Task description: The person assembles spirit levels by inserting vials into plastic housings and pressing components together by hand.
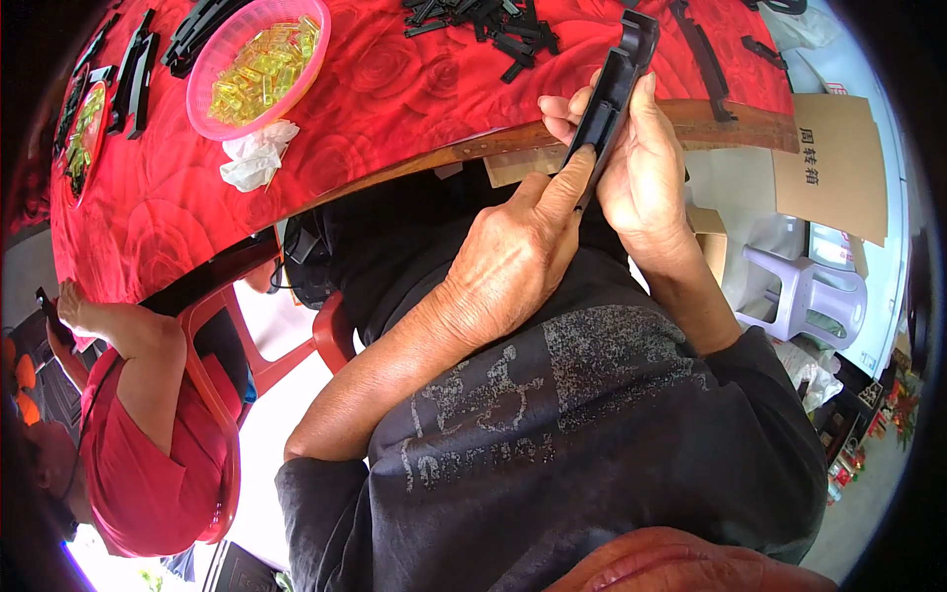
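Note:
A long, narrow black plastic housing with a hollow, channel-like inside and a curved far end is held up at the table's front edge, tilted away to the right. My right hand is closed around it from the right, its fingers showing on the far side and the thumb along the near side. My left hand is closed at the lower end, with a finger pressed into the channel. The rest of its fingers are tucked below and partly hidden.
A pink basket of small yellow translucent pieces stands on the red tablecloth, beside crumpled white tissue. Small black parts lie in a pile. A co-worker in red sits left; a lilac stool and cardboard are right.

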`<state>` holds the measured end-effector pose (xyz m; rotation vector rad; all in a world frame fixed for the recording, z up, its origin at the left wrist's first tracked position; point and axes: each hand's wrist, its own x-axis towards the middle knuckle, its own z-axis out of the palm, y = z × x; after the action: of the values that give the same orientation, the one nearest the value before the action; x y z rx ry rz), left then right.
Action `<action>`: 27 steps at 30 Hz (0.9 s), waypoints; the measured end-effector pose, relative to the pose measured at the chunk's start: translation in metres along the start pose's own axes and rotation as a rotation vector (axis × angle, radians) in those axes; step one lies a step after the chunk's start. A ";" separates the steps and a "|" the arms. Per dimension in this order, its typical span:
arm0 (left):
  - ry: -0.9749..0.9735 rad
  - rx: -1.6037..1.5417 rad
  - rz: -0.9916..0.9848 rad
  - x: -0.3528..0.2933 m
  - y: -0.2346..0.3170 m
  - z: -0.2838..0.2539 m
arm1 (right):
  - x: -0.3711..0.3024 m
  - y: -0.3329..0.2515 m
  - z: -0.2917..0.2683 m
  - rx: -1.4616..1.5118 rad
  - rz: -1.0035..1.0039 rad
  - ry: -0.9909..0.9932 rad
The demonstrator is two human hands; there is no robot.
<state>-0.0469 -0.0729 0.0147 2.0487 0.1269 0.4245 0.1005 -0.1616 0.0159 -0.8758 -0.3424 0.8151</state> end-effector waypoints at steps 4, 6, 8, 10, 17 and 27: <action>-0.040 -0.002 -0.003 0.002 -0.002 0.000 | -0.002 0.000 0.004 -0.035 0.000 0.012; -0.060 -0.023 -0.012 0.003 -0.001 0.000 | -0.003 0.002 0.007 -0.059 0.030 0.035; -0.078 -0.043 -0.015 0.005 0.000 -0.002 | -0.006 0.004 0.008 -0.077 0.041 0.051; -0.145 -0.090 -0.050 0.006 0.000 -0.005 | -0.007 0.006 0.009 -0.083 0.065 0.075; -0.141 -0.150 -0.063 0.010 0.000 -0.004 | -0.007 0.007 0.009 -0.108 0.084 0.092; -0.147 -0.133 -0.117 0.011 0.000 -0.004 | -0.010 0.012 0.010 -0.135 0.095 0.106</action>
<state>-0.0384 -0.0669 0.0191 1.9229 0.1248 0.2034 0.0826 -0.1595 0.0132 -1.0641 -0.2666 0.8367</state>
